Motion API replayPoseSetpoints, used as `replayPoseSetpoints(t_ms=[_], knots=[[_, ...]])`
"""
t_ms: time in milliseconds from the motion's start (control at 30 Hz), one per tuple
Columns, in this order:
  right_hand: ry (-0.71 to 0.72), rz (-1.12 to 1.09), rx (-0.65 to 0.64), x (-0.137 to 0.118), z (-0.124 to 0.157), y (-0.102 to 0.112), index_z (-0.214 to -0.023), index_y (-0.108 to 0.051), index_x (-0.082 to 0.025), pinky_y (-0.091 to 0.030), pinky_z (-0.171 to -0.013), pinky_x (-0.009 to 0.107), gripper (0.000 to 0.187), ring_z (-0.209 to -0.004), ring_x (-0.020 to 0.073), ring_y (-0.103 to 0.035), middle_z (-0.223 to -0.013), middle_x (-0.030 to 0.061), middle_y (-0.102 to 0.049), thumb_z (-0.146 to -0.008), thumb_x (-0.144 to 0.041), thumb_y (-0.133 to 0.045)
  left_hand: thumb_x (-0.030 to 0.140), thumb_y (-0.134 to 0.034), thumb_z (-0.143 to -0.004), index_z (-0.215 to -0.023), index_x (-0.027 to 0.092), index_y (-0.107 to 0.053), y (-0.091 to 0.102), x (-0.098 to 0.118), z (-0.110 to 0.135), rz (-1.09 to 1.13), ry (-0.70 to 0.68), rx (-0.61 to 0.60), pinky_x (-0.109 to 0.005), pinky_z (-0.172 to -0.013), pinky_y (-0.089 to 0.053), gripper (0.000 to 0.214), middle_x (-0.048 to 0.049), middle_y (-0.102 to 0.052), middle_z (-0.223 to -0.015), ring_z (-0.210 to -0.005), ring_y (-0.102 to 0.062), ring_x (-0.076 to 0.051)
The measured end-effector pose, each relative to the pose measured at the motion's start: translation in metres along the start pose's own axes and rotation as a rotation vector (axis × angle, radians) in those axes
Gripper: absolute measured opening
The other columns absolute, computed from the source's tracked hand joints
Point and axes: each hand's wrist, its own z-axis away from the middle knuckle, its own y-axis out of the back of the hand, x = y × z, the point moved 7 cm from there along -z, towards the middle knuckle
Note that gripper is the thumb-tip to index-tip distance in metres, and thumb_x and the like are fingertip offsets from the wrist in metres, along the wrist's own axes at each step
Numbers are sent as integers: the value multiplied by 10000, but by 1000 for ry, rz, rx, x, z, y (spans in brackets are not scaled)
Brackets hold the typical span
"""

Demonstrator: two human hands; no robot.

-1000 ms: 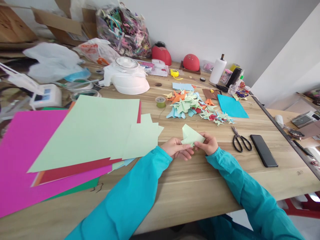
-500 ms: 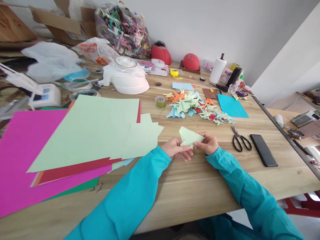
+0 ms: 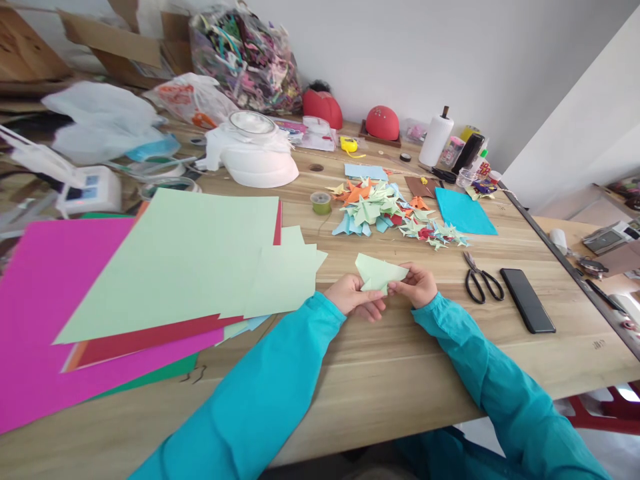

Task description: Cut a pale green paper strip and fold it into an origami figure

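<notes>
A pale green folded paper (image 3: 379, 272) is held above the wooden table between both hands. My left hand (image 3: 354, 297) grips its lower left part, thumb on top and fingers beneath. My right hand (image 3: 417, 285) pinches its right corner between thumb and fingers. A small folded flap shows along the paper's lower edge. Beyond the hands lies a heap of folded paper stars (image 3: 373, 207) in green, blue, orange and red. Left of my left hand are small pale green sheets (image 3: 285, 280), partly on a large pale green sheet (image 3: 185, 260).
Black-handled scissors (image 3: 481, 279) and a phone (image 3: 527, 300) lie to the right. A turquoise sheet (image 3: 465, 212) is at the back right. A spool (image 3: 321, 203) stands behind the paper stack. White caps (image 3: 260, 163), a yellow tape measure (image 3: 349, 145) and red pincushions (image 3: 382, 124) sit farther back.
The folded paper has tilted slightly, its upper left corner shifting a little to the left. Both hands keep hold of it and have barely moved.
</notes>
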Motion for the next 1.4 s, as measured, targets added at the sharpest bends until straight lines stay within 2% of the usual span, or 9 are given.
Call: replayPoseSetpoints(t_ms=[100,167,300,500,633,867,1100,1400], knots=[[-10,4,8,-1,-1,1,-782,-578,-150,-519,-511,249,357,-507,129,-603,-575,-17,-643,-545,-331,-774,278,-742,-617,-749,82,-610,1,1,0,1,2,23,-236,-449,-515,270,-63,-665,-604,-494,-628,-157],[-45,23,0,1,-2,1,-769,-588,-143,-489,-452,217,340,-462,111,-580,-545,-15,-631,-586,-385,-741,276,-742,-616,-733,81,-607,0,1,0,10,2,37,-233,-442,-514,264,-64,-664,-600,-487,-627,-157],[-148,118,-57,11,-2,-3,-604,-586,-122,-384,-326,173,376,-344,73,-494,-474,-4,-592,-620,-486,-681,280,-752,-600,-721,82,-607,0,3,0,44,-17,60,-219,-419,-506,274,-60,-663,-594,-475,-625,-153],[-167,179,-42,16,0,-6,-508,-578,-122,-363,-295,180,442,-311,76,-473,-429,4,-573,-612,-545,-654,294,-764,-578,-681,75,-607,-1,2,-1,62,-20,59,-210,-401,-501,289,-60,-660,-585,-461,-623,-153],[-158,199,-38,16,-1,-5,-493,-577,-127,-368,-299,182,451,-306,80,-473,-402,-3,-556,-614,-556,-646,285,-750,-602,-685,79,-604,0,1,-2,57,-25,66,-212,-409,-503,266,-59,-659,-587,-466,-626,-153],[-166,214,-53,19,0,-5,-498,-578,-130,-375,-314,185,457,-318,84,-481,-391,-3,-542,-631,-564,-629,295,-773,-560,-665,68,-608,2,0,-3,67,-34,98,-217,-392,-500,300,-63,-656,-571,-458,-627,-165],[-174,196,-54,18,-1,-6,-490,-577,-123,-389,-320,181,470,-315,81,-487,-390,3,-547,-619,-571,-632,265,-753,-595,-651,70,-607,3,-1,-4,38,-36,125,-222,-407,-506,250,-67,-656,-573,-460,-626,-160],[-161,149,-32,15,0,-8,-523,-584,-126,-398,-301,178,374,-308,77,-481,-420,-12,-572,-538,-469,-735,280,-762,-577,-628,69,-602,1,-1,-4,14,-30,149,-226,-408,-509,269,-62,-651,-545,-445,-621,-159]])
